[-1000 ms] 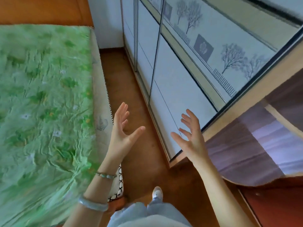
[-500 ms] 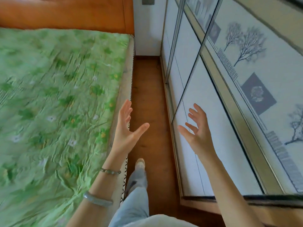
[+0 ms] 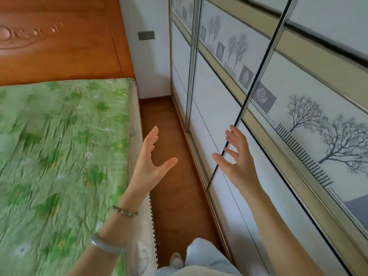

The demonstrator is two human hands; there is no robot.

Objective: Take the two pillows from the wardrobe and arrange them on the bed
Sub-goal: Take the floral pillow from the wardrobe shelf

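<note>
You stand in the narrow strip of wooden floor (image 3: 175,176) between the bed (image 3: 59,146) and the wardrobe (image 3: 219,108), both arms raised in front of you. Your left hand (image 3: 148,166) is released, fingers straight and together, thumb spread wide, palm turned toward the wardrobe; it holds nothing and hangs over the floor just beside the mattress edge. A beaded bracelet (image 3: 125,212) circles that wrist, with a pale bangle (image 3: 107,248) lower on the forearm. Your right hand (image 3: 238,164) is also released, fingers fanned and empty, palm facing the left one. Its fingertips overlap the dark metal edge of a sliding wardrobe door (image 3: 310,148); whether they touch it cannot be told. The door panels in view are white with a band of printed bare trees. The bed carries a crumpled green floral sheet and meets a carved wooden headboard (image 3: 59,40) at the far end. The two pillows are not in view. A grey wall plate (image 3: 146,35) sits on the far wall. One shoe (image 3: 176,259) shows below.
</note>
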